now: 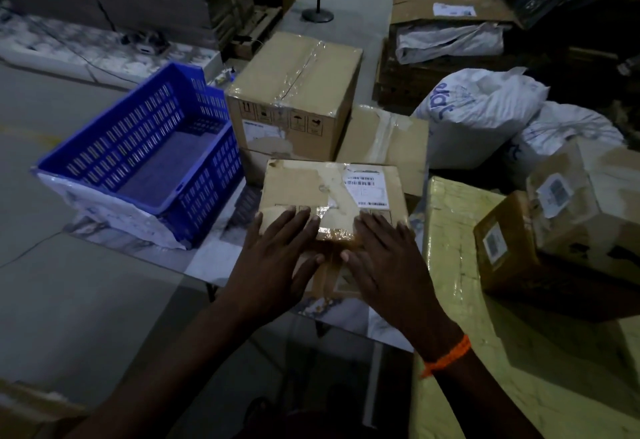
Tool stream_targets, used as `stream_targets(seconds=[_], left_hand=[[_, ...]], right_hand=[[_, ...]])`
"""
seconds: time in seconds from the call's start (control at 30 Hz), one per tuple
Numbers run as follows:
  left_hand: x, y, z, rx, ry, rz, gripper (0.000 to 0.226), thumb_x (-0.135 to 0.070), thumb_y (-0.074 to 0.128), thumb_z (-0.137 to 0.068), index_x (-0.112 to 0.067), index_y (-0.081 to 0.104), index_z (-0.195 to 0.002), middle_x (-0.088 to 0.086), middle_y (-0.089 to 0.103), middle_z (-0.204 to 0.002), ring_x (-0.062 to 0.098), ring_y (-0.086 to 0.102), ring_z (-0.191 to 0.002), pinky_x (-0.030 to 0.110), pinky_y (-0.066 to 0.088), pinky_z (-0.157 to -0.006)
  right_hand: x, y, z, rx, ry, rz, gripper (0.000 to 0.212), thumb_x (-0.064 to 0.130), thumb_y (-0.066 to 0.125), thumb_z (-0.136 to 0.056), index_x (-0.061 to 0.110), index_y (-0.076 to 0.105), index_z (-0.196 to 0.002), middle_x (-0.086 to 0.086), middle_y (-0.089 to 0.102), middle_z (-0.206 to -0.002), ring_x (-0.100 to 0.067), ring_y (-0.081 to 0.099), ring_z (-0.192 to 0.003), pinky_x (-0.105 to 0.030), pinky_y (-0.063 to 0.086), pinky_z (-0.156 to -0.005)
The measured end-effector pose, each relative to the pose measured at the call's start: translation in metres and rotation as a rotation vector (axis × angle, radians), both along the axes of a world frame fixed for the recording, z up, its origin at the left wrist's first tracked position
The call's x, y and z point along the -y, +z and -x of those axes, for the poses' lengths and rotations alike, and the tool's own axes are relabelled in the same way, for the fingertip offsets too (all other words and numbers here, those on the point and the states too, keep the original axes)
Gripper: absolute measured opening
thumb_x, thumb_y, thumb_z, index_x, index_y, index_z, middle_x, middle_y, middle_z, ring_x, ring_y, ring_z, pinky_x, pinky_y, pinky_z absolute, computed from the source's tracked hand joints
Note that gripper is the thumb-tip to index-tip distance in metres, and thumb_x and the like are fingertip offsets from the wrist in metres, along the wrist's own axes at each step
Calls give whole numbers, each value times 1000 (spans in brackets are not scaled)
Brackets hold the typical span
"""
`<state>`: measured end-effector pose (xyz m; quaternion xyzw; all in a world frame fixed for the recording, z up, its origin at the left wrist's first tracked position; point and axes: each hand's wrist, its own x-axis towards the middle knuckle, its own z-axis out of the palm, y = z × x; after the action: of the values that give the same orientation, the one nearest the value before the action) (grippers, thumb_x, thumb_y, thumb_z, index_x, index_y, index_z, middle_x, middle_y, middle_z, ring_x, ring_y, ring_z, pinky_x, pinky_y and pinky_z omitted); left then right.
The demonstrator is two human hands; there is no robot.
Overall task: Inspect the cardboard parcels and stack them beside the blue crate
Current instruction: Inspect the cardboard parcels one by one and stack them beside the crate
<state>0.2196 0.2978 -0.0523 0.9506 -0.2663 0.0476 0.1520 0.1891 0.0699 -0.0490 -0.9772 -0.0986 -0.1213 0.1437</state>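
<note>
A taped cardboard parcel (311, 192) with a white barcode label lies on the low table just right of the blue crate (145, 158). My left hand (277, 258) and my right hand (384, 258) both rest flat on its near top edge, fingers straight and spread. Behind it stands a taller taped box (294, 92) on another box, next to the crate. A flatter box (384, 140) lies behind to the right.
A yellow wrapped package (450, 265) lies at the right with two labelled boxes (561, 227) on it. White sacks (485, 109) sit behind. Stacked cartons and a post base (317, 15) stand at the back. Grey floor lies to the left.
</note>
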Motion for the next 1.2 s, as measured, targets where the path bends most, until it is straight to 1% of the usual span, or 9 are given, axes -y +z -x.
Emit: stream_targets(seconds=[0.27,0.4,0.5,0.6,0.77,0.9,0.97,1.07,1.2], left_hand=[[-6,-16,7,40,-26,130,60,-43,42,-98,-27,35,-156,0,28,-165,20,20,-155,55,16,-123],[-21,-28,13,-12,163,573,65,-32,58,-93,-11,41,-152,10,31,-164,24,29,-152,39,33,-119],[-28,-43,21,-361,370,793,71,-45,66,-94,-24,36,-154,-1,44,-157,15,44,-143,46,45,-112],[-21,-58,26,-517,398,728,49,-32,68,-92,-32,47,-137,-5,57,-139,11,54,-128,51,49,-108],[-24,-62,28,-508,437,731,42,-31,69,-94,-32,50,-131,-1,56,-140,10,54,-123,31,47,-98],[-40,-61,25,-461,434,787,74,-59,65,-82,-23,50,-144,3,59,-133,18,60,-120,45,54,-98],[-44,-60,24,-437,436,786,78,-59,63,-82,-24,47,-149,3,59,-133,18,60,-120,37,57,-91],[-47,-58,30,-458,426,813,78,-61,63,-82,-30,44,-151,2,57,-136,19,59,-122,46,58,-91],[-53,-61,34,-519,451,837,79,-63,65,-79,-34,44,-149,1,55,-139,21,58,-123,54,57,-92]], right_hand=[[7,-12,15,78,1,-42,53,44,42,-103,16,54,-146,-7,47,-158,-23,38,-150,-63,30,-118],[27,-30,25,92,-147,-457,62,25,67,-95,16,44,-152,-3,33,-164,-9,25,-154,-22,26,-122],[40,-53,36,-130,-278,-746,86,12,78,-88,29,31,-157,22,37,-158,3,36,-145,-41,39,-119],[34,-70,42,-381,-223,-852,82,11,78,-89,47,32,-147,51,46,-135,21,41,-129,-42,40,-117],[27,-63,44,-367,-272,-924,75,11,73,-93,27,37,-157,37,50,-139,15,45,-131,-33,39,-117],[28,-45,42,-353,-268,-998,61,18,65,-100,35,42,-154,44,56,-130,16,51,-126,-7,44,-98],[30,-45,37,-374,-285,-1029,58,17,65,-101,38,44,-150,48,58,-121,18,53,-120,-9,47,-94],[29,-47,33,-404,-294,-1038,61,17,67,-99,37,45,-152,27,60,-136,5,55,-127,-24,50,-103],[22,-49,28,-435,-272,-1021,70,13,68,-97,37,39,-156,10,59,-142,7,56,-124,-15,54,-89]])
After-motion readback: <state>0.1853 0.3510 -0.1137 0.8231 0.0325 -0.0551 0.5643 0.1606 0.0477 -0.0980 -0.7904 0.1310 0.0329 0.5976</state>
